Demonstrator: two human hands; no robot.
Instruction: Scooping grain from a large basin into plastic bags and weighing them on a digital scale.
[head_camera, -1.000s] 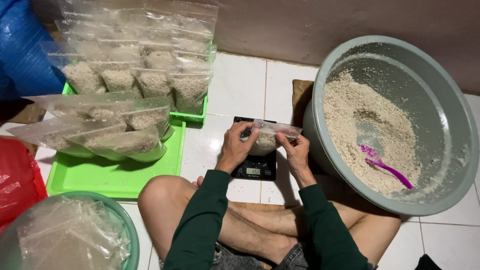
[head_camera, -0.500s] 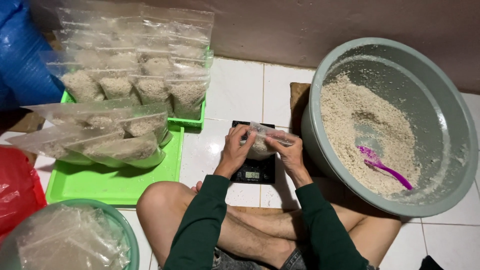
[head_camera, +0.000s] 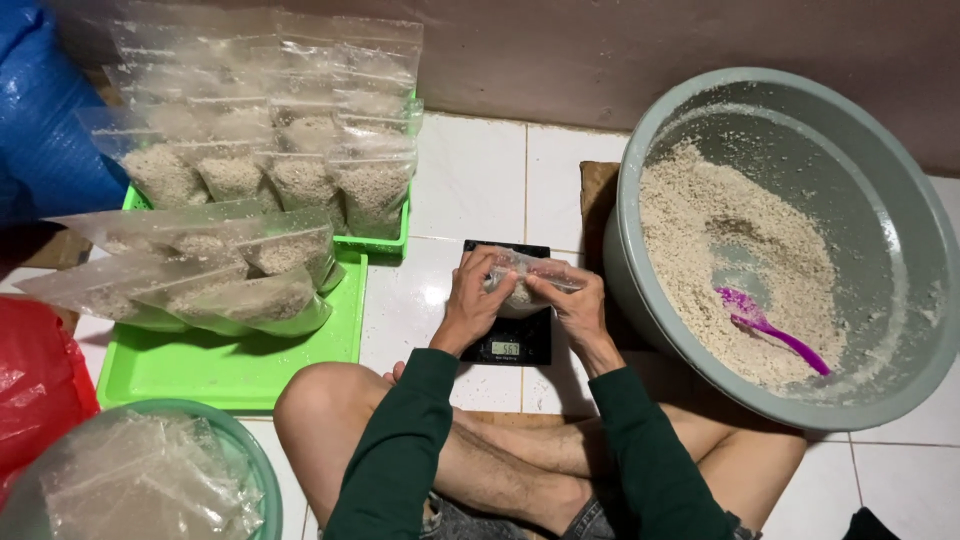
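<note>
A small clear plastic bag (head_camera: 520, 285) partly filled with pale grain rests on a black digital scale (head_camera: 508, 345) on the white tiled floor. My left hand (head_camera: 472, 300) grips the bag's left side, and my right hand (head_camera: 572, 302) pinches its top right edge. Both fingers are closed on the plastic. A large grey-green basin (head_camera: 640, 150) of the same grain stands to the right, with a purple scoop (head_camera: 765, 325) lying in it.
Two green trays (head_camera: 230, 370) at the left carry several filled bags, upright at the back and lying flat in front. A green bowl (head_camera: 262, 470) of empty bags sits at the bottom left, beside a red bag (head_camera: 35, 385). My crossed legs lie below the scale.
The bag's top has been drawn together between my hands, which have closed in a little over the scale. Nothing else has moved.
</note>
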